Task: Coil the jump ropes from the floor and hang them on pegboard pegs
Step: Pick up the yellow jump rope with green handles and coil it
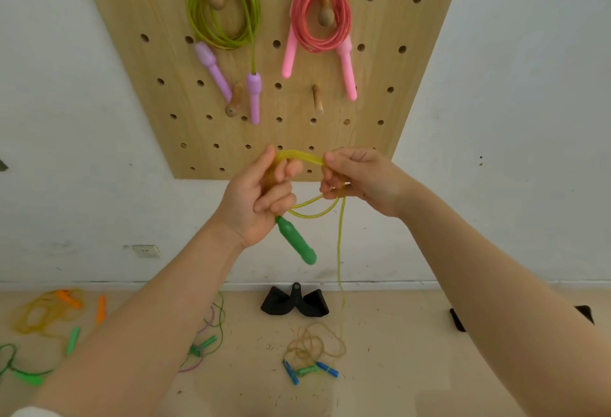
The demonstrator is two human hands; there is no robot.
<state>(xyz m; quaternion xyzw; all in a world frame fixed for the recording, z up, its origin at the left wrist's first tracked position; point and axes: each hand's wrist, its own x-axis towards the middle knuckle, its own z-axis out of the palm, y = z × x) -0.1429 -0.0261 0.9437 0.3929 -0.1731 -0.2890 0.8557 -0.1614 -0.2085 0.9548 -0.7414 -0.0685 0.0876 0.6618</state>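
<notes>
Head view, looking forward and down at a wall. Both hands raised at frame centre, in front of the lower edge of the pegboard (380, 63).

Left hand (256, 200): fingers curled round several loops of a yellow rope (299, 156). A green handle (296, 240) hangs from under the fist, pointing toward 5 o'clock.

Right hand (358, 178): thumb and fingers pinch the same yellow bundle at its other end. The strands run taut between the two hands. Two slack loops sag below, between the hands. One strand drops straight down at 6 o'clock from the right hand to the floor (396, 334).

Pegboard, 12 o'clock: green rope coil (198, 10) with purple handles on the upper left peg; pink rope coil (344, 20) with pink handles on the upper right peg. Two lower pegs (316, 97) carry nothing.

Floor: a tan rope with blue handles (315, 349) at 6 o'clock, near where the yellow strand lands. An orange-handled rope (49, 312) at 8 o'clock. More green-handled ropes (71, 340) near it. A black object (294, 302) against the baseboard. Wall outlet (147, 251) at 9 o'clock.
</notes>
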